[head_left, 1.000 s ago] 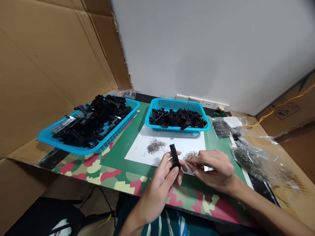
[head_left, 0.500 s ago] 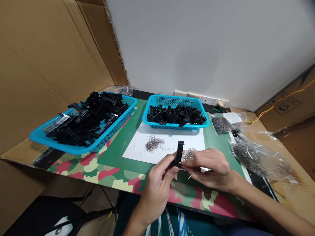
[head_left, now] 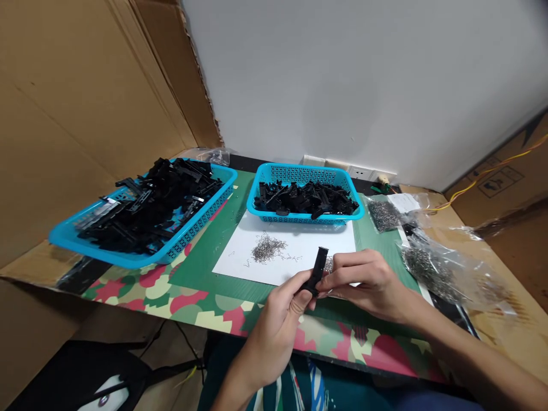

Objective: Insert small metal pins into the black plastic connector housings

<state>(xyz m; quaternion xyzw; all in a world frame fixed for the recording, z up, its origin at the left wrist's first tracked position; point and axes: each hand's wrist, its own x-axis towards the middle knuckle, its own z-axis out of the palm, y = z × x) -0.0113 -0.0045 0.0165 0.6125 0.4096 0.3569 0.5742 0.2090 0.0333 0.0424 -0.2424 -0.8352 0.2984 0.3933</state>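
My left hand [head_left: 280, 319] pinches a long, narrow black plastic part [head_left: 319, 268] near its lower end, holding it tilted above the front of the table. Beside it, my right hand [head_left: 370, 282] is closed, its thumb and fingertips at the lower right side of the part. A thin metal tool in those fingers is mostly hidden now. Behind the hands, a pile of small bent wire springs [head_left: 268, 248] lies on a white sheet [head_left: 240, 257]. A second pile of springs [head_left: 329, 264] is partly covered by the part and my right hand.
A blue basket [head_left: 306, 218] of black plastic parts stands at the back, against the wall side. Another, larger blue basket [head_left: 128, 261] heaped with them is on the left. Bags of metal pieces [head_left: 428, 271] [head_left: 383, 216] lie at right, near a cardboard box [head_left: 505, 177].
The black part has tilted to the right at its top and turned a little. My right hand has shifted slightly, and the metal tool that stuck out below it is now mostly out of sight.
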